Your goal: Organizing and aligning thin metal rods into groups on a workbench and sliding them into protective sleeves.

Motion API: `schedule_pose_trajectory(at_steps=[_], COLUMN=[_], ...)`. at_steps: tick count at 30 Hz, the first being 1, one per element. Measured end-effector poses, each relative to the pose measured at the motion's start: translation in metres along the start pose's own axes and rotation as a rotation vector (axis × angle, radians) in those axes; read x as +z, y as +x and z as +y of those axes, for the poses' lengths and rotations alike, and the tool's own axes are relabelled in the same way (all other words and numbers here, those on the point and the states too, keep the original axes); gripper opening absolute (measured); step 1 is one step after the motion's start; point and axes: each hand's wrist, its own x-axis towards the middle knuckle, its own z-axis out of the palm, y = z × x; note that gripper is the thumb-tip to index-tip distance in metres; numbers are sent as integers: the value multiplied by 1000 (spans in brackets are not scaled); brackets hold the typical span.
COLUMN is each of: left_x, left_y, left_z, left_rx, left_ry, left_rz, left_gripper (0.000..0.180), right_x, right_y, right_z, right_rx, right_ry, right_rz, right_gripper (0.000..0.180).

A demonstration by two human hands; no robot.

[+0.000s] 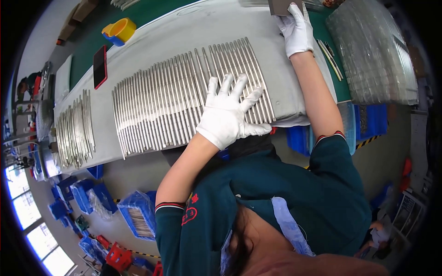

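Seen through the head camera I monitor remotely, a left hand (225, 110) in a white glove lies over a long row of slender metal rods (156, 106) on a grey-covered table (184, 30), its fingers spread wide. The glove hides the middles of several rods; whether the palm presses on them or hovers, I cannot tell. The gloved right hand (296, 34) grips a grey-brown block (282, 8) at the far side, thumb on top; the upper edge of my view crops the block, and the other fingers are mostly concealed beneath it. A shorter bunch of rods (76, 131) lies at the table's left end, near a red-edged phone (100, 66).

On the floor, a plastic-lined blue bin (127, 207) holds thin, rod-like pieces, blurred by the film. A blue crate (298, 139) at right is partly covered by the right arm and the table, its contents out of my sight. Beyond that arm, clear plastic wraps a bulky stack (368, 55) whose layers I can barely make out.
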Motion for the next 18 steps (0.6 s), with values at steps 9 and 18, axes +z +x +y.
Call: schedule_pose_trajectory(at_steps=[9, 18], left_x=[26, 0], left_y=[37, -16], left_z=[25, 0], left_rx=[112, -38], left_ry=[-39, 92], left_rz=[38, 58], left_gripper=[88, 86], right_x=[-7, -20], right_y=[7, 20], right_z=[4, 14], right_rx=[-20, 20], right_ry=[66, 389], right_rz=[-33, -408], right_gripper=[50, 47])
